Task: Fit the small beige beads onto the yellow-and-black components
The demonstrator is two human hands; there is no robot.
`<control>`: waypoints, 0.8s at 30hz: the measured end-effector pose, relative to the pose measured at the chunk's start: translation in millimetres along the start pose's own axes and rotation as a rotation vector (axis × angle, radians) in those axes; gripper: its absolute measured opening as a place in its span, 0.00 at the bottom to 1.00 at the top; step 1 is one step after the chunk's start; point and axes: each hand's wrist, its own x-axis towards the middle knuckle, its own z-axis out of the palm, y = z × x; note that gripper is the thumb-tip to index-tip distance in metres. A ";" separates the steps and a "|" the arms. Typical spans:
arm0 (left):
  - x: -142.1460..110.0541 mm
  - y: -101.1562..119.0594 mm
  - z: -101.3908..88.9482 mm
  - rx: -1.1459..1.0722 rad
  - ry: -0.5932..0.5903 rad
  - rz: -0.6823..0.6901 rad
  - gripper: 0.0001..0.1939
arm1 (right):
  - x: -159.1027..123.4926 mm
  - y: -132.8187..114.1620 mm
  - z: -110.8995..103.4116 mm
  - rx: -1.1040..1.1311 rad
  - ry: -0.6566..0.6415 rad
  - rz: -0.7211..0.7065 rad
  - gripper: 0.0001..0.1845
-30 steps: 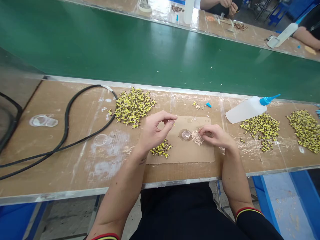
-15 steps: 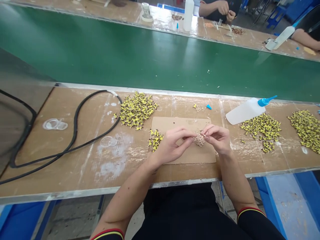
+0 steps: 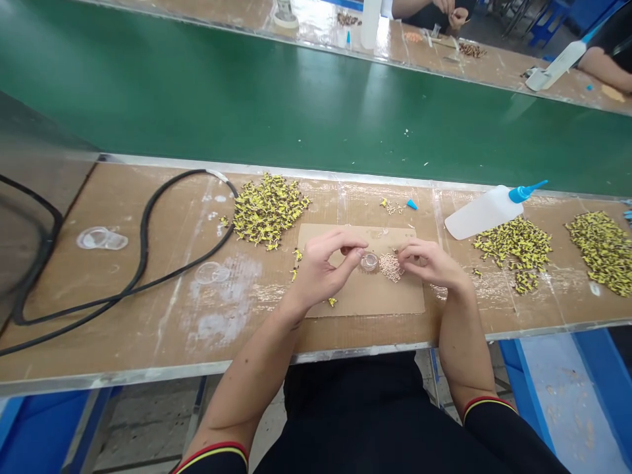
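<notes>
The person's left hand [image 3: 323, 266], thumb and forefinger nearly meeting (its grip cannot be told), arches left of the clear cup [image 3: 369, 263]; the right hand [image 3: 428, 263] curls, fingertips at the pale pile [image 3: 391, 267], its grip unclear.

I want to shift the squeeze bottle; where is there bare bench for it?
Inside the loop of black cable, and between it and the bench's front edge, left of the white smears. Crowded: the cardboard sheet around left hand and right hand, and the yellow pieces beside the bottle.
</notes>
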 end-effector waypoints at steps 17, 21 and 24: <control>-2.5 4.3 5.9 -0.073 -0.125 -0.029 0.05 | 0.1 -10.3 11.1 0.401 0.376 -0.118 0.02; -5.7 5.2 11.7 -0.082 -0.216 -0.074 0.06 | 9.1 -25.3 26.5 0.487 0.488 -0.245 0.02; -8.2 6.0 15.5 -0.129 -0.261 -0.104 0.06 | 13.4 -31.2 35.3 0.498 0.480 -0.278 0.02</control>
